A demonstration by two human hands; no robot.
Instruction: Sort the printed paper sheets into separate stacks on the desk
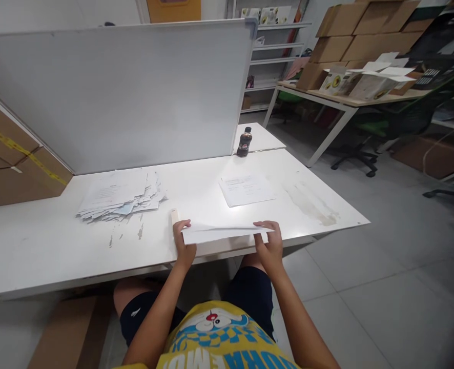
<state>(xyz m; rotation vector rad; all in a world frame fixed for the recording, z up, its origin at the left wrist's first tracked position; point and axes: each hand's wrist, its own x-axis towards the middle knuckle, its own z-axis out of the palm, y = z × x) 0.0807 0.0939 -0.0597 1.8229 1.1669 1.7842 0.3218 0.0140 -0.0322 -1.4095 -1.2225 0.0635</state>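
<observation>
A thin batch of white paper sheets (223, 234) is held edge-on above the table's front edge, between my two hands. My left hand (184, 243) grips its left end, with the fingers closed around it. At the other end my right hand (270, 241) pinches the sheets between thumb and fingers. Just behind my left hand lies a small, pale oblong object (174, 216), partly hidden; its kind is unclear. Beyond the held sheets, to the right, rests a neat stack of printed papers (247, 190). A messier, thicker pile of papers (114, 195) lies to the left.
A dark drink bottle (244, 142) stands at the back of the white table (196, 189). The whiteboard (153, 97) rises along its rear edge, and cardboard boxes (27, 174) sit at the left. Another desk (327, 97) with boxes and an office chair (384, 123) are off right.
</observation>
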